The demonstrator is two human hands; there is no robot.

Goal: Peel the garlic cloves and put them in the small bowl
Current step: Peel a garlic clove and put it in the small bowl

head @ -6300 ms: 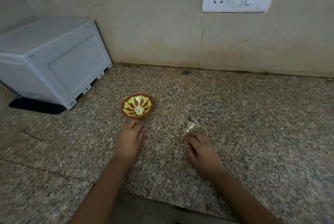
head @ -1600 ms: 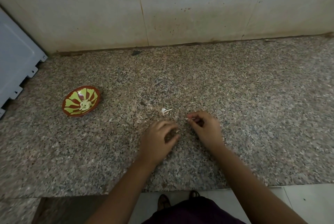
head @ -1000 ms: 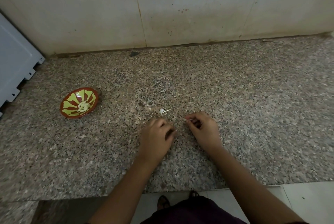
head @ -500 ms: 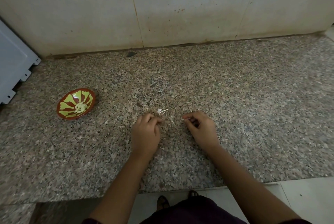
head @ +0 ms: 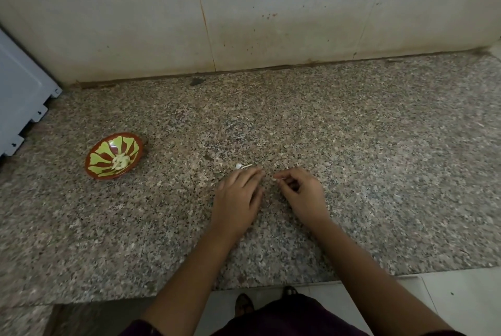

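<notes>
Your left hand (head: 238,196) lies flat on the speckled granite desk (head: 352,145), fingers (head: 250,177) together; your right hand (head: 302,193) pinches a pale garlic scrap (head: 276,179). The round painted bowl (head: 93,169) holds peeled cloves (head: 120,162).

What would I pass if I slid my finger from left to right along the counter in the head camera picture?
First the grey appliance → small bowl with peeled garlic inside → left hand → right hand, pinching a white garlic piece.
</notes>
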